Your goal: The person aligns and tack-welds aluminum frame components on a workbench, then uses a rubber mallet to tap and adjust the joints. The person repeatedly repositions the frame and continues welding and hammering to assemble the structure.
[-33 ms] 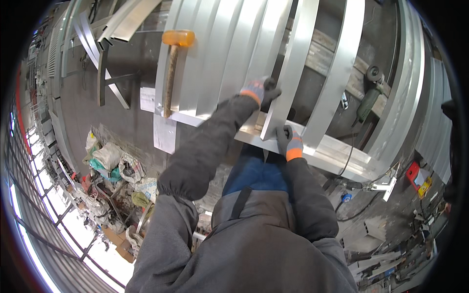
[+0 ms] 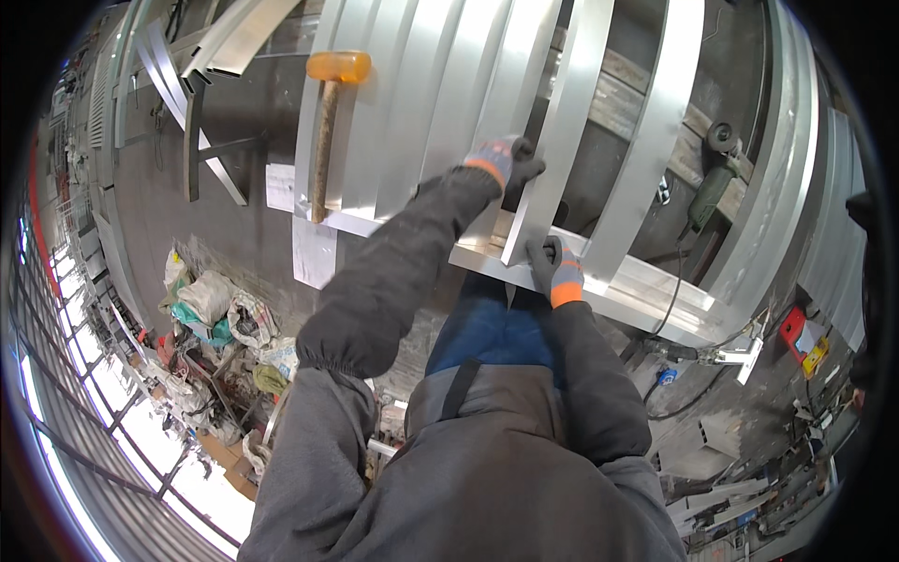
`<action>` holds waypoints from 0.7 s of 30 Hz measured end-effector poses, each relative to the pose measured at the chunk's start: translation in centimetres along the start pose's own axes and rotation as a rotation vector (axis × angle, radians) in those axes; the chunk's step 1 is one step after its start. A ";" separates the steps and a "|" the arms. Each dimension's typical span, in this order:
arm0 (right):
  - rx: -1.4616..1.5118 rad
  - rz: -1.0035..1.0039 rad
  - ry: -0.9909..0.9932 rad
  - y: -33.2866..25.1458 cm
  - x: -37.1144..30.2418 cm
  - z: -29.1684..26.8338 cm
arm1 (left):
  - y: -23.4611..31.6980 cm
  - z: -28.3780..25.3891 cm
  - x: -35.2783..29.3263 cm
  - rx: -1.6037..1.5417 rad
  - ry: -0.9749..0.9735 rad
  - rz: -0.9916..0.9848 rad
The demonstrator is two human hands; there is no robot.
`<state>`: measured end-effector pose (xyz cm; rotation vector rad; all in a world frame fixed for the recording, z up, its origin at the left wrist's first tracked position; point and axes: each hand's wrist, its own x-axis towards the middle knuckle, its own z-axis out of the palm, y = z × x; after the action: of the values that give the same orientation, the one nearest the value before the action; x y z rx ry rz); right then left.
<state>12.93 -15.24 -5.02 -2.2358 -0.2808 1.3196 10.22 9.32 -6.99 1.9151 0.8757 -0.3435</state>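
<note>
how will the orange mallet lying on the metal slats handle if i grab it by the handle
The mallet will likely feel head-heavy, since its bulky amber head sits at one end of a slim handle. That handle looks straight and wooden, so it probably won't flex much. Nudged, it may slide, as the metal slats look smooth and shiny.

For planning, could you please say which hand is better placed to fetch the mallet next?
Probably the left hand: the mallet lies to its left, while the right hand is farther away, by a metal bar.
</note>
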 end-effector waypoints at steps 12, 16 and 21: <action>-0.010 0.079 0.062 -2.8 0.3 3.0 | 1.9 -4.5 2.2 0.415 -0.113 -0.051; -0.039 0.065 0.104 -2.1 0.4 3.4 | 1.5 -4.4 2.8 0.352 -0.123 -0.060; -0.019 0.035 0.212 -1.6 0.1 4.3 | 0.9 -4.1 3.2 0.196 -0.184 -0.092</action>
<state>9.43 -12.45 -5.91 -2.3822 -0.1781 1.0883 12.64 13.95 -6.21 1.9875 0.8334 -0.6714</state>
